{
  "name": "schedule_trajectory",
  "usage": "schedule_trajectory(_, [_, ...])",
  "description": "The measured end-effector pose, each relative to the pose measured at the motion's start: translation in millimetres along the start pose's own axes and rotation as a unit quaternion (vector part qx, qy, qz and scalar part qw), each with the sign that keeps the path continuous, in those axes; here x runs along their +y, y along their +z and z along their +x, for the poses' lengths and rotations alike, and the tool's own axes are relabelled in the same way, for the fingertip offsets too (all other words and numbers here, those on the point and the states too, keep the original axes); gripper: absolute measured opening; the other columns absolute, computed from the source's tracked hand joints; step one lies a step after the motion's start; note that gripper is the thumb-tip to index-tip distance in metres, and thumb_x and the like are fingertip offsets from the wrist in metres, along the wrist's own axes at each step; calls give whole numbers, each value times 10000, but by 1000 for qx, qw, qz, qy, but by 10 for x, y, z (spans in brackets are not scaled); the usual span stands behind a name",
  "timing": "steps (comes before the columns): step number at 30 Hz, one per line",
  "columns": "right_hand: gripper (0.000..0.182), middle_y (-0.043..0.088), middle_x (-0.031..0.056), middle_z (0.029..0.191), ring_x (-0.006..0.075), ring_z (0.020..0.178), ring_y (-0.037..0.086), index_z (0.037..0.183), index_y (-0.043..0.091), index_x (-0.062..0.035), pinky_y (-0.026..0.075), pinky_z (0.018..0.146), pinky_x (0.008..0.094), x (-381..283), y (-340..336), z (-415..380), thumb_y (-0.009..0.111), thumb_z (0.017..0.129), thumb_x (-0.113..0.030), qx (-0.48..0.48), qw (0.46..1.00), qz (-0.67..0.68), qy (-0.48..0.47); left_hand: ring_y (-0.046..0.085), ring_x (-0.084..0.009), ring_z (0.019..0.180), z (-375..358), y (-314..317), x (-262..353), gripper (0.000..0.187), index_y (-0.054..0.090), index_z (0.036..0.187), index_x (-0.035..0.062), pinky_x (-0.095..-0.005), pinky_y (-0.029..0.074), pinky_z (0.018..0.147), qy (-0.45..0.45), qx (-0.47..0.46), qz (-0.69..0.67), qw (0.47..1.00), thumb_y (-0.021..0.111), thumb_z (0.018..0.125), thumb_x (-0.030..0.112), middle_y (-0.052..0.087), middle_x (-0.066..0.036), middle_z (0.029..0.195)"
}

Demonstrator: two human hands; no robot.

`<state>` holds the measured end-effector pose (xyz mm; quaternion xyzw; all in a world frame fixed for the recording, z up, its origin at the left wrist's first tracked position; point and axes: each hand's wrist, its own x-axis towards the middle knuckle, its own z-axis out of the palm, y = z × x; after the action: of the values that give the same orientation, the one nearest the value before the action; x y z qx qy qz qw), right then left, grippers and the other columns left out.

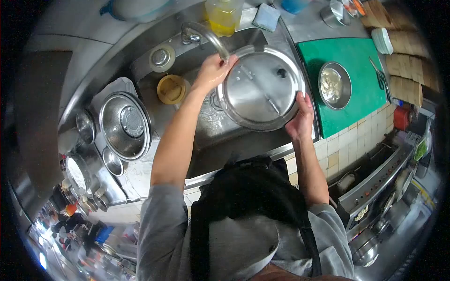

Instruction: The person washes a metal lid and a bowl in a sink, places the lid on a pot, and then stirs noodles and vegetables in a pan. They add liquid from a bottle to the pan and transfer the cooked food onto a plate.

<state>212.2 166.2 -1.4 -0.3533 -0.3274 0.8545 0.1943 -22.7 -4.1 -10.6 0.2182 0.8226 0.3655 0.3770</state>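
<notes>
Over the sink [187, 159] I hold a round stainless steel lid [255, 93] with a hinge line across it and a small dark spot near its far right edge. My left hand [215, 74] grips the lid's upper left rim, just beside the curved faucet [206, 33]. Water wets that hand and the lid's surface. On the lower right rim, my right hand [301, 117] is closed with the thumb on the top face. Its other fingers are partly hidden under the lid. Below, the drain [215, 100] shows partly past the lid's edge.
A green cutting board [361, 117] at right carries a metal bowl [334, 85] with pale contents and scissors [379, 77]. Left of the sink stand colanders [125, 124] and bowls. A yellow liquid bottle [223, 18] and a sponge [266, 18] sit behind the sink.
</notes>
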Motion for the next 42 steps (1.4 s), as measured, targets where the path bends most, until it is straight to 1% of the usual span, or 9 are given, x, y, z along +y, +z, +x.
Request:
schedule_trajectory(3, [254, 665, 56, 1129, 193, 1050, 653, 1211, 569, -82, 533, 938, 409, -8, 7, 90, 607, 996, -211, 6, 1000, 21, -14, 632, -138, 933, -204, 413, -494, 252, 605, 1232, 9, -267, 511, 818, 25, 59, -521, 851, 587, 1008, 122, 671, -44, 1086])
schedule_trajectory(8, [262, 656, 47, 1151, 207, 1081, 644, 1211, 563, -82, 520, 964, 428, 48, 61, 45, 612, 995, -221, -18, 1000, 7, 5, 602, -132, 1040, -630, 354, -384, 368, 559, 1335, 3, -294, 512, 878, -92, 80, -660, 741, 610, 996, 137, 657, -50, 1049])
schedule_trajectory(11, [274, 652, 41, 1164, 218, 1101, 637, 1224, 556, -94, 514, 971, 437, 189, -37, 100, 618, 991, -226, -20, 999, 24, 14, 602, -142, 1091, -368, 486, -581, 336, 584, 1280, -11, -300, 510, 898, -18, 99, -560, 822, 605, 998, 173, 654, -65, 1078])
schedule_trajectory(12, [285, 648, 40, 1175, 224, 1114, 631, 1235, 552, -100, 509, 978, 444, 227, -81, 136, 621, 989, -228, -16, 999, 39, 13, 611, -232, 1140, -344, 430, -424, 321, 600, 1226, -28, -354, 479, 979, -54, 156, -351, 922, 569, 1008, 206, 653, -124, 1121])
schedule_trajectory(17, [315, 629, 48, 1228, 237, 1152, 608, 1264, 542, -104, 482, 1008, 475, 165, 141, 269, 623, 988, -231, 0, 998, 57, -23, 453, -487, 1289, -253, 774, 3, 447, 498, 1372, -7, -526, 345, 1113, 143, 448, -63, 880, 522, 992, 227, 476, -314, 1374])
schedule_trajectory(20, [307, 628, 60, 1240, 235, 1155, 609, 1266, 540, -85, 480, 1014, 461, 144, 207, 413, 606, 998, -220, -7, 996, 52, -70, 265, -562, 1392, -468, 1045, 54, 616, 338, 1539, 88, -639, 170, 1169, 199, 344, 196, 896, 519, 995, 314, 204, -287, 1593])
schedule_trajectory(37, [256, 645, 86, 1185, 216, 1087, 633, 1233, 540, -54, 520, 961, 412, 487, 219, 155, 579, 1016, -182, -58, 994, -44, 79, 327, -466, 1419, 198, 430, 446, 568, 376, 1504, 100, -562, 330, 1136, 238, 324, 245, 882, 430, 1027, 402, 378, -225, 1529])
schedule_trajectory(39, [286, 653, 92, 1167, 200, 1056, 640, 1244, 550, -42, 526, 939, 391, 564, 63, 198, 586, 1017, -212, -67, 992, -72, 81, 398, -379, 1411, 98, 176, 339, 628, 367, 1518, 98, -501, 305, 1171, 139, 141, 213, 957, 425, 1022, 479, 378, -186, 1554])
schedule_trajectory(42, [317, 664, 92, 1142, 191, 1023, 648, 1216, 573, -23, 525, 918, 359, 467, 74, 159, 618, 1003, -253, -113, 983, -110, 96, 619, -287, 1192, -75, -378, 46, 707, 634, 1319, 98, -376, 452, 1051, -44, -80, 105, 990, 540, 918, 673, 695, -154, 1197])
